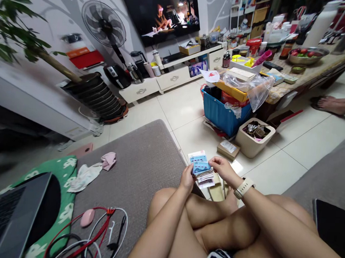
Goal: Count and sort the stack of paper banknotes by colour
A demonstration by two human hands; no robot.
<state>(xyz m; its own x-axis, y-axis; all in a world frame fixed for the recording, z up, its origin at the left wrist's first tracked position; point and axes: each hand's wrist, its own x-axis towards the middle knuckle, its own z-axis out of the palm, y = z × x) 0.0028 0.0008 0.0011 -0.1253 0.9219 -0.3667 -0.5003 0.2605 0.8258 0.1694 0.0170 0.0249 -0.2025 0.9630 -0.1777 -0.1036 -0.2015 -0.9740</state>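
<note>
The head view takes in a grey upholstered seat (140,170), where a person sits with legs crossed. Beyond it at the right runs a long desk (310,72), crowded with bottles, tubs and a metal bowl (308,57) of red and green produce. A lit television (158,19) hangs on the far wall, with a leaning potted plant (92,95) and a fan (104,25) to its left. A blue bin (226,113), heaped with packaging, stands on the tiled floor beside a smaller beige bin (249,145). At the left edge, a laptop (35,198) rests on a green patterned cushion (66,208); a dark phone (331,226) lies on the grey surface at the far right.

In front of the crossed legs, the left hand (188,177) and right hand (221,167) hold a bundle of papers (206,176) between them. The left grip clasps its left edge; the right grip pinches the edge of the blue printed piece (201,166) on top, thumb against fingers. A pale-strapped watch (244,188) circles the right wrist. Smallest is a rounded pink case (87,218) beside the tangled cables (105,218).
</note>
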